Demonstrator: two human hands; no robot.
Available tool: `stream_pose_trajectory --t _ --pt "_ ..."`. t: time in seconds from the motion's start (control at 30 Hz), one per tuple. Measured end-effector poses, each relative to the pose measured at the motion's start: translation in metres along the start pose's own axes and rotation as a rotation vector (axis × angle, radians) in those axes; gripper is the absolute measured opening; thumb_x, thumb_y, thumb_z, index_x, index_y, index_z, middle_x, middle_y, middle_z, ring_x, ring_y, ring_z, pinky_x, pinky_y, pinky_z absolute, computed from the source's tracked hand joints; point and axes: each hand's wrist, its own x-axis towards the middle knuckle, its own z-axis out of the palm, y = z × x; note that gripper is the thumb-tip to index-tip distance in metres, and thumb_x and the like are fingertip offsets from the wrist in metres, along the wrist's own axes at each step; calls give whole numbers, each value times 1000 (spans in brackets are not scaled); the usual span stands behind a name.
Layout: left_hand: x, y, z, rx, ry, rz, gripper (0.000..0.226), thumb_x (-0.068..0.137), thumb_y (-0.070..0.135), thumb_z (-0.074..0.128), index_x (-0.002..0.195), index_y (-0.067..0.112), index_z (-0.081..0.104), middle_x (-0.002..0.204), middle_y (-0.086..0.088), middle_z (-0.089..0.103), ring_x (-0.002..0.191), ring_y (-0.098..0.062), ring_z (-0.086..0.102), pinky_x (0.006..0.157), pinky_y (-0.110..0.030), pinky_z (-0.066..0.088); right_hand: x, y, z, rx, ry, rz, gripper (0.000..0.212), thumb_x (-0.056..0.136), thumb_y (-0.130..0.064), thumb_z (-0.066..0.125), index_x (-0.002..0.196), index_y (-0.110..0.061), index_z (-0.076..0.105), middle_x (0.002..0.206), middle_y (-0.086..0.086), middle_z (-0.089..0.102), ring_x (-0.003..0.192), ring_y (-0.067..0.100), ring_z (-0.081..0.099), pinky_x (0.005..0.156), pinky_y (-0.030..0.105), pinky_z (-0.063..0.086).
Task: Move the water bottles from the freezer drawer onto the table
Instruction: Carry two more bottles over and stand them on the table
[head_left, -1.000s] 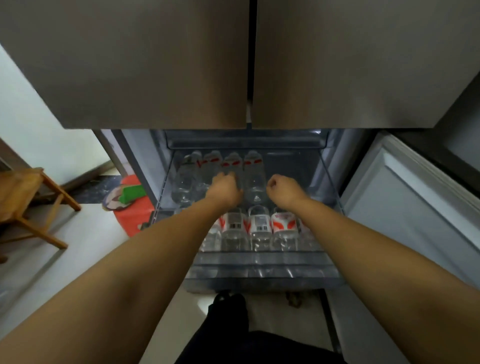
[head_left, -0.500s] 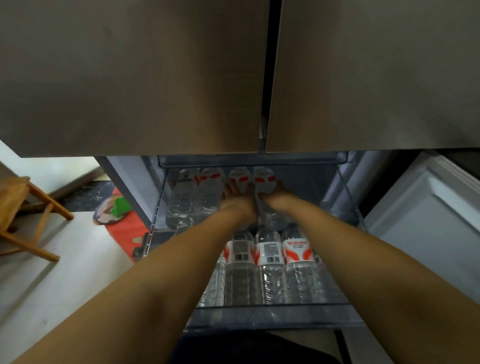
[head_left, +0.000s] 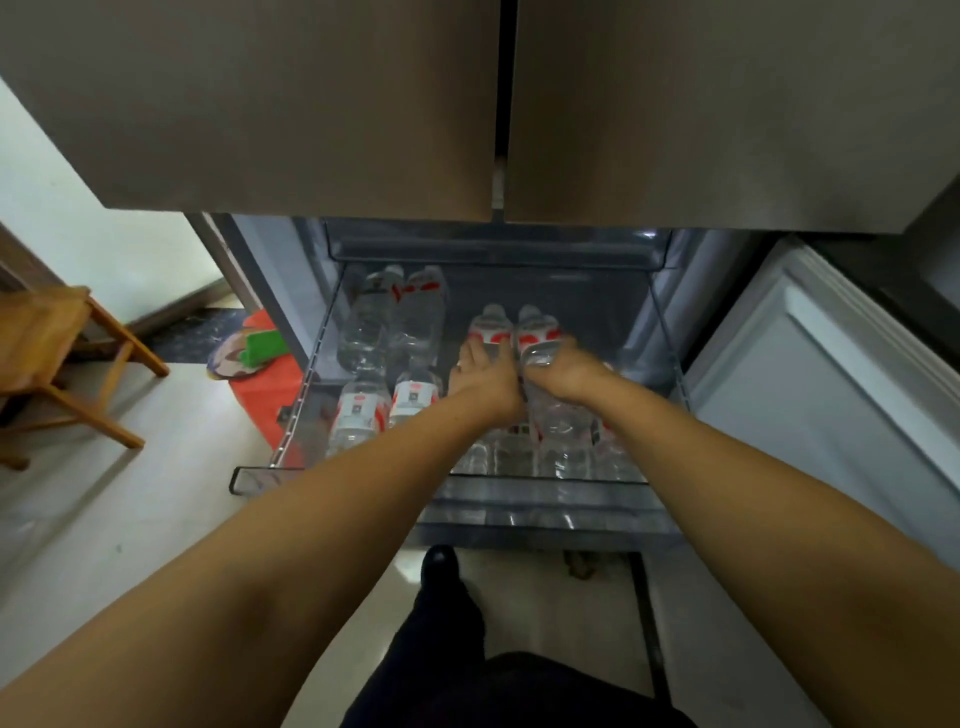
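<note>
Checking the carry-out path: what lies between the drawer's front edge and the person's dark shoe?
In the head view, only bare pale floor lies between the drawer's front wall and the shoe.

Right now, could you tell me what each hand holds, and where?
Each holds one water bottle around its body: left hand the left bottle, right hand the right bottle.

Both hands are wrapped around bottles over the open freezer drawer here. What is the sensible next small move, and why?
Probably lift both bottles straight up and back, clear of the drawer. The left hand grips one bottle and the right hand another, side by side, with more bottles packed below and the drawer's front wall to clear.
</note>
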Motion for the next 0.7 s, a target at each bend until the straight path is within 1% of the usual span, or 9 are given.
stream_pose_trajectory --t 0.03,0.1,0.17,0.27,0.33,0.4,0.5,0.6,0.7 --pt "-5 -1 3 1 8 2 100 87 39 63 153 21 -9 159 -17 -16 149 -32 -10 119 -44 10 -23 -8 -7 24 10 18 79 74 -67 49 138 -24 32 135 2 53 110 24 59 86 30 48" --pt "-16 -3 9 -4 27 14 103 85 38 67 153 22 -9 159 -14 -17 148 -32 -10 119 -45 10 -63 -15 -11 36 -41 112 75 86 -50 59 142 -14 25 129 10 53 108 28 59 77 32 45" --pt "-24 -4 11 -15 33 16 104 83 36 69 153 22 -6 160 -12 -12 148 -33 -6 119 -47 13 -77 -10 -11 19 -79 186 85 88 -43 63 148 -6 13 133 16 48 107 30 57 71 33 47" --pt "-30 -7 9 -59 63 9 100 80 36 71 153 23 4 158 -12 1 146 -34 5 116 -46 22 -78 -9 -11 71 -114 151 90 78 -47 71 145 -12 22 134 14 45 103 30 56 64 35 53" --pt "-28 -9 3 -209 91 6 88 81 37 70 150 22 19 153 -11 13 143 -33 15 114 -46 28 -78 -10 -15 134 -162 164 75 80 -47 70 137 -12 36 123 10 51 100 29 58 69 37 56" --pt "-15 -13 -6 -453 153 -95 76 83 37 69 145 17 31 148 -12 26 136 -34 31 110 -47 37 -75 -7 -20 203 -142 172 63 86 -50 62 133 -11 44 113 10 56 91 27 60 69 35 54" --pt "5 -21 -13 -727 84 -307 75 84 46 66 142 10 35 143 -17 42 125 -36 49 97 -46 51 -68 -5 -19 276 -50 220 69 89 -55 55 138 -8 40 127 13 57 96 27 60 69 33 46" --pt "10 -21 -10 -847 -85 -303 71 86 51 62 139 10 41 140 -14 49 125 -36 51 100 -48 47 -67 -8 -14 303 -19 215 61 92 -52 53 136 -10 43 130 11 57 107 27 58 75 31 42" --pt "21 -18 -8 -882 -114 -263 65 86 45 65 137 11 45 137 -11 52 125 -34 51 103 -48 44 -60 -9 -14 378 -49 233 58 92 -48 56 135 -11 46 131 11 56 117 28 57 81 32 42"
